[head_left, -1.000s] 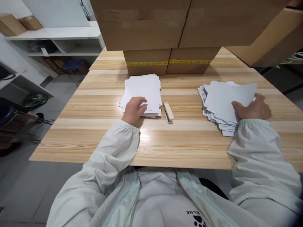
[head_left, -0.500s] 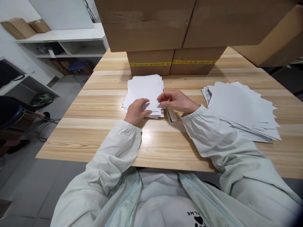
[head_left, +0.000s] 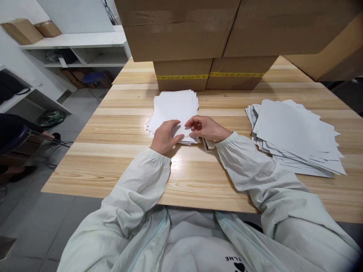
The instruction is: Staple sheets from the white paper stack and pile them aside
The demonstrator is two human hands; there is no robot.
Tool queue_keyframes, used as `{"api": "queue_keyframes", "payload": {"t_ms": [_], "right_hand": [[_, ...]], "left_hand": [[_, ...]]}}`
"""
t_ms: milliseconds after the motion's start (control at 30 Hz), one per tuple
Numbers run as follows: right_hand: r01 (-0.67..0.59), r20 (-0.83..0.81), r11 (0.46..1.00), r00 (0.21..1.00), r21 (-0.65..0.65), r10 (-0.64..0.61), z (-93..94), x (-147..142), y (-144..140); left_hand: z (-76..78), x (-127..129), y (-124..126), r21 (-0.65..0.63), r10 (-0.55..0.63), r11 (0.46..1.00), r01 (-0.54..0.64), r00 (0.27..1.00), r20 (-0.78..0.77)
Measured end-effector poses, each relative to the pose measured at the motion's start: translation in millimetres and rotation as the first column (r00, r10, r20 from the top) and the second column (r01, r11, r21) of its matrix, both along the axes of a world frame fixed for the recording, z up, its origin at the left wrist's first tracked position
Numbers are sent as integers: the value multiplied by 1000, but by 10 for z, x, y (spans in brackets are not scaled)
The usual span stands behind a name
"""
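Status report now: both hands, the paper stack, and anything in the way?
Left hand flat on near edge of paper stack. Right hand pinching top sheet at the stack's right corner. Stapler mostly hidden under right wrist. Second stack lies apart, untouched.

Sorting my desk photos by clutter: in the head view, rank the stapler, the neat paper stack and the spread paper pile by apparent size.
1. Spread paper pile
2. Neat paper stack
3. Stapler, mostly hidden behind the right hand
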State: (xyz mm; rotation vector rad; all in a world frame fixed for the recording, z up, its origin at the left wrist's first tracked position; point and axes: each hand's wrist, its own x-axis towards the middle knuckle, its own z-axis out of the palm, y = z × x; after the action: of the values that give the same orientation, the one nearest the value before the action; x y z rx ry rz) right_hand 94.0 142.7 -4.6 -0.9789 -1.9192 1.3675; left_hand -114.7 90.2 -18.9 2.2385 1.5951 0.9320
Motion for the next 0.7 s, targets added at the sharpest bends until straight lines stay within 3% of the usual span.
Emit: {"api": "queue_keyframes", "payload": {"t_ms": [700], "right_hand": [[28, 0, 1000, 1000, -10, -28, -7, -18, -22]], "left_hand": [[-64, -6, 13, 62, -26, 998, 27, 1000, -17]]}}
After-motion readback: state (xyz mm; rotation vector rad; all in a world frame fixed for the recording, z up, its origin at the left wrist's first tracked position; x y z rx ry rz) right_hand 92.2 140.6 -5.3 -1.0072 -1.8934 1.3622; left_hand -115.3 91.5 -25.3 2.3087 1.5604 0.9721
